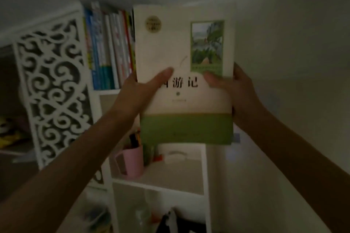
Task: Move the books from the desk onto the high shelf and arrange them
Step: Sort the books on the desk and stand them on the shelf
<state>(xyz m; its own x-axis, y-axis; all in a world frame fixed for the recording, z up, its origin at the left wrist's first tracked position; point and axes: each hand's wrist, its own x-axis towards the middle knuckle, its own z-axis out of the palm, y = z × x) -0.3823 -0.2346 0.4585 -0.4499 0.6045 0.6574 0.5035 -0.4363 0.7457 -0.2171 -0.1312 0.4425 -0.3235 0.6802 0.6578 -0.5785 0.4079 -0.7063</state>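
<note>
Book (181, 47), cream and green cover with a landscape picture top right, held up upright in front of the white shelf unit (106, 100), cover facing the camera, at the right end of the row of shelved books (109, 47). Whether its left edge touches that row can't be told. Row stands upright on the high shelf (108, 91) beside the white scroll-cut side panel (51, 89), so part of the task looks done; this book is not yet slotted in, and arranging is still to come. How many are left on the tabletop: out of view. Left hand (138, 89) has its grip on the book's left edge, thumb laid across the cover, fingers hidden behind. Right hand (236, 89) has its grip on the right edge, thumb on the cover near the title, fingers wrapped behind. Lower compartment holds a pink cup (132, 162) with pens. Frame is dim and blurred; smaller items below unreadable.
</note>
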